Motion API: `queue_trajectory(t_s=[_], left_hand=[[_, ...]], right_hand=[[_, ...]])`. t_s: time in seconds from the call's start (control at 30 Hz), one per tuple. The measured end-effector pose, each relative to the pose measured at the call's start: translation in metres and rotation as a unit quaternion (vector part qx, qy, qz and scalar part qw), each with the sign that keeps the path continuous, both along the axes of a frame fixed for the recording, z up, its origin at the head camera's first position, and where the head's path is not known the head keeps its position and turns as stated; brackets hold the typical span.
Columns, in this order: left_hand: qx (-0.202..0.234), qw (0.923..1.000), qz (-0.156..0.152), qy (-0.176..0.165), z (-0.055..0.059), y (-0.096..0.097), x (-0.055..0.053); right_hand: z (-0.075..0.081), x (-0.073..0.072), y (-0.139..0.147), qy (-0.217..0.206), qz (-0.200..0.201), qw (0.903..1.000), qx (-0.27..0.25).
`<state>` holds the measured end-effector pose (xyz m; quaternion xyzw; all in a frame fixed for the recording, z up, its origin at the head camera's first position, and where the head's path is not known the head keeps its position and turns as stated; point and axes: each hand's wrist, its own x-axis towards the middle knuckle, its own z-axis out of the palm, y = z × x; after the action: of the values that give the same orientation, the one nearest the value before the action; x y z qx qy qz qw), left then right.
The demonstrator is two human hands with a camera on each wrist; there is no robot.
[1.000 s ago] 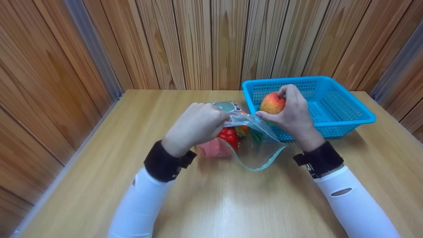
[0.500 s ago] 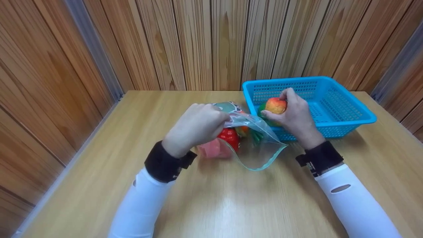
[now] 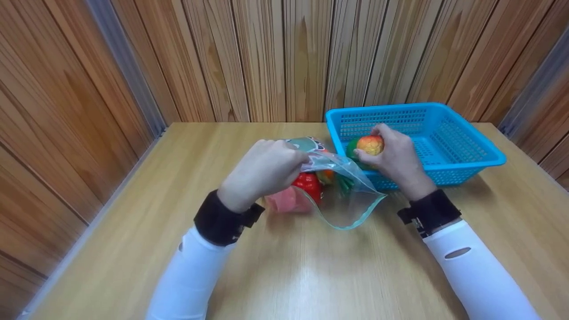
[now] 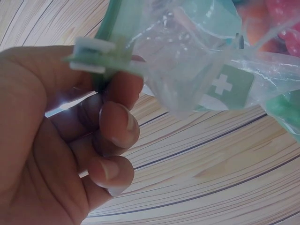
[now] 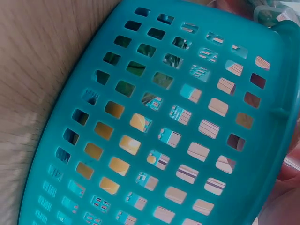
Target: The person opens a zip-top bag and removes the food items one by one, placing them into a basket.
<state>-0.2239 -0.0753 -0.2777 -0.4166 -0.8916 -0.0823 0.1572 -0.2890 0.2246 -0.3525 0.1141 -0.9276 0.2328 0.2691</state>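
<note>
My left hand (image 3: 264, 171) pinches the top edge of a clear zip bag (image 3: 349, 209) in the head view. The left wrist view shows thumb and forefinger at the bag's white slider (image 4: 93, 54), the other fingers curled below. A red bell pepper (image 3: 307, 186), a pink piece (image 3: 288, 200) and an orange-yellow thing (image 3: 327, 175) show in or behind the bag. Inside the left part of a blue basket (image 3: 466, 168), my right hand (image 3: 397, 153) holds a red-and-yellow fruit (image 3: 370, 144) between thumb and fingers. A green item (image 3: 352, 147) lies against that fruit.
The basket stands at the back right of the wooden table (image 3: 284, 266), beside the bag. Its perforated wall (image 5: 187, 117) fills most of the right wrist view. Wood-plank panels (image 3: 266, 58) rise behind the table and on both sides.
My right hand has lowered the red-and-yellow fruit from the basket's left rim down into the basket, beside the green item. The left hand and the bag have hardly moved.
</note>
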Motion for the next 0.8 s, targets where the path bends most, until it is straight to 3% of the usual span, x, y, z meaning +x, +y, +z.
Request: queue_trajectory(t_s=[0.13, 0.3, 0.37, 0.63, 0.8], left_hand=[[-0.001, 0.9999, -0.002, 0.012, -0.0002, 0.0000, 0.0003], [0.000, 1.0000, -0.001, 0.004, -0.0010, -0.0001, -0.0001], [0.000, 1.0000, -0.001, 0.001, -0.0015, -0.0001, -0.0003], [0.006, 1.0000, -0.003, 0.004, -0.0004, -0.0008, 0.0003], [0.006, 1.0000, -0.007, 0.005, -0.0001, -0.0009, -0.0004]], right_hand=[[-0.0005, -0.0019, 0.0014, -0.025, -0.007, 0.9994, 0.022], [0.0005, -0.0018, 0.0037, -0.129, -0.025, 0.9908, 0.035], [0.0012, -0.0009, 0.0047, -0.152, -0.028, 0.9872, 0.040], [0.0055, 0.0022, 0.0043, -0.169, -0.021, 0.9832, 0.065], [0.0063, 0.0029, 0.0043, -0.142, -0.034, 0.9864, 0.075]])
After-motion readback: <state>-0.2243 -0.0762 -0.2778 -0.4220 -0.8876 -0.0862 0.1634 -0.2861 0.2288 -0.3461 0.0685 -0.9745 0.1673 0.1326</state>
